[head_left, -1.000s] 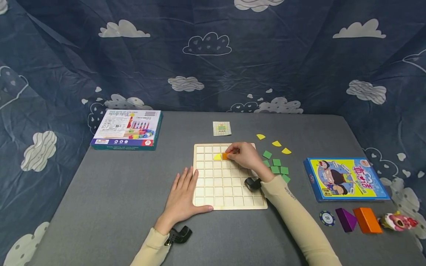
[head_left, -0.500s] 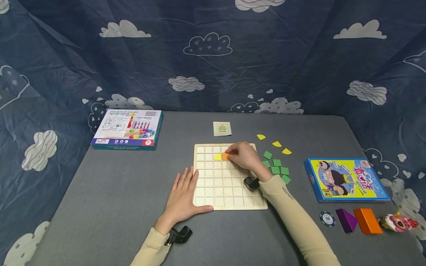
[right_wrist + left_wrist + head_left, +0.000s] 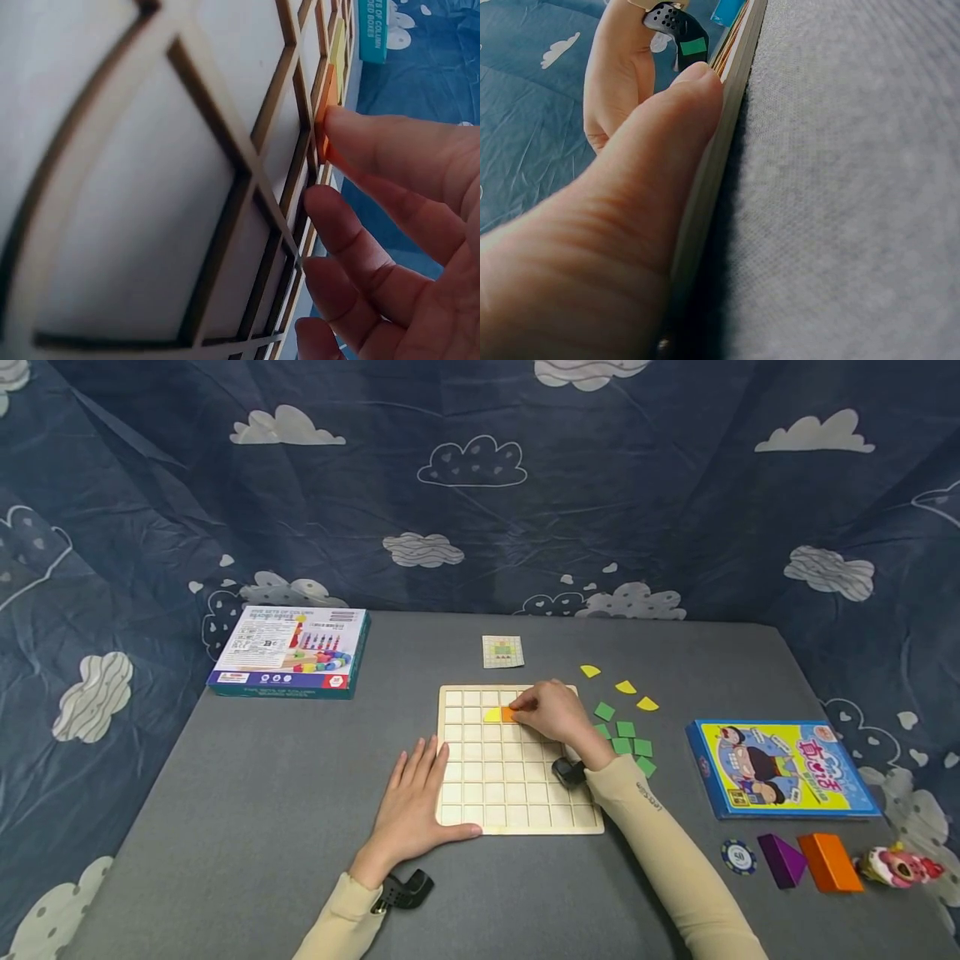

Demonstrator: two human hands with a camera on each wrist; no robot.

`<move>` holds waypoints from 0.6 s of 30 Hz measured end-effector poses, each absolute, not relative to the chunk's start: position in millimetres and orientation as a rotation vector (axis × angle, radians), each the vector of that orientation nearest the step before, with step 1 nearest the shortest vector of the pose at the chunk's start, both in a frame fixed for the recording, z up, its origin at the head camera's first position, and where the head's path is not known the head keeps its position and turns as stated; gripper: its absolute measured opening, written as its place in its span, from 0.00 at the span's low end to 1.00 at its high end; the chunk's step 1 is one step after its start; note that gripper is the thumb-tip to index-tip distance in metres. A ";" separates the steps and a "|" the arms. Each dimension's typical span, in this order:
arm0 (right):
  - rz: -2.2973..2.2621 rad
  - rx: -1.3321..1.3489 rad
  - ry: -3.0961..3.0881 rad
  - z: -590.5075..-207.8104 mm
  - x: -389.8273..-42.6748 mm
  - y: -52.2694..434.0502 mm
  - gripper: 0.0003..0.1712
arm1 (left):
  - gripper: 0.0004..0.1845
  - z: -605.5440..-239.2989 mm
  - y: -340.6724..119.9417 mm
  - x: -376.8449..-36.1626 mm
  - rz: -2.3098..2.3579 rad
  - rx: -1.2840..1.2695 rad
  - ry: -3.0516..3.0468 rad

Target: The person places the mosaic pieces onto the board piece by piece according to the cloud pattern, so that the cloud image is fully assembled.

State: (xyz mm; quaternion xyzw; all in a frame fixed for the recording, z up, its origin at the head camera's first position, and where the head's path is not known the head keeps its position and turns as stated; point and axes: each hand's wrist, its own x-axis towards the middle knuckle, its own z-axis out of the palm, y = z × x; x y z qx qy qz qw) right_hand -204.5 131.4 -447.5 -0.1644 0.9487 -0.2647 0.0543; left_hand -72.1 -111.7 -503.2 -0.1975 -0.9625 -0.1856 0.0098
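Observation:
A pale wooden grid board (image 3: 517, 793) lies flat on the grey table. Over its upper rows, my right hand (image 3: 555, 714) pinches a small orange tile (image 3: 507, 714) between thumb and finger. Directly left of that tile, a yellow rounded piece (image 3: 492, 715) sits in a cell. The right wrist view shows the orange tile (image 3: 328, 112) at the grid ridges, partly covered by the fingers; whether it lies fully in a cell I cannot tell. My left hand (image 3: 411, 806) rests with straight fingers along the board's left edge, its thumb (image 3: 682, 112) against the near edge.
Several green square tiles (image 3: 622, 745) and yellow pieces (image 3: 625, 687) lie right of the board. A pattern card (image 3: 502, 652) is behind it. Boxes lie left (image 3: 288, 652) and right (image 3: 780, 768). A chip (image 3: 738, 857), purple block (image 3: 782, 862), orange block (image 3: 830, 863) and figurine (image 3: 900, 865) sit front right.
My right hand stays over the same spot, and the orange tile in its fingers shifts and tilts slightly. The left hand has not moved.

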 end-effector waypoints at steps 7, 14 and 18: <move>-0.813 -0.518 2.827 -448.1 -204.3 135.4 0.10 | 0.64 -504.2 -112.3 -72.1 -0.589 -0.617 -3.013; -0.897 -0.635 2.720 -449.7 -206.4 147.8 0.12 | 0.65 -505.4 -112.4 -72.2 -0.587 -0.613 -3.016; -0.964 -0.689 2.677 -451.0 -206.4 157.0 0.13 | 0.65 -505.3 -112.7 -72.0 -0.587 -0.613 -3.015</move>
